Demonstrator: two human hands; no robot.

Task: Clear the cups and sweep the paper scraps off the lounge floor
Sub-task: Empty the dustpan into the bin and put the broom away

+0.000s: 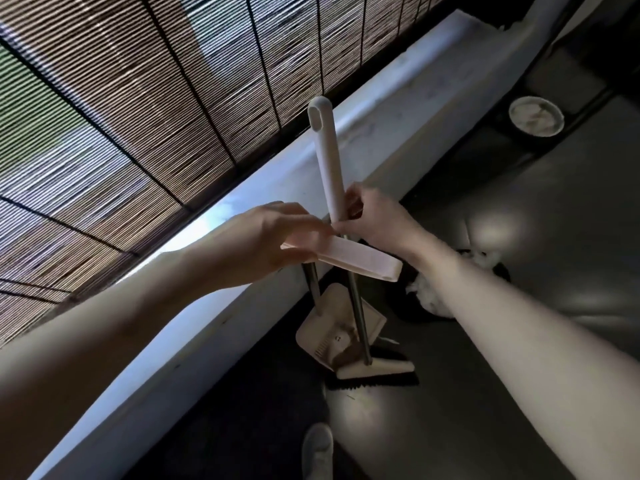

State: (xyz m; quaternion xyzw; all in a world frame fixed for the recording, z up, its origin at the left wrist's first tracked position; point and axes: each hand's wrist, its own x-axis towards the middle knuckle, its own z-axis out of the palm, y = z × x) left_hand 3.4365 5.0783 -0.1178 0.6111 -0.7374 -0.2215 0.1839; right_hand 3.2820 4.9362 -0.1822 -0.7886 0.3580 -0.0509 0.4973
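Cream plastic broom handle [327,157] upright, your right hand [374,220] wrapped round its lower end. Your left hand [273,237] pinches flat dustpan handle [360,259]. Broom head [375,370] and dustpan [329,327] stand on floor [519,341], close against ledge [194,244] edge. Step: fetching sweeping tools, it seems. Next: pull broom free of dustpan, carry both to scraps. No scraps clearly visible.
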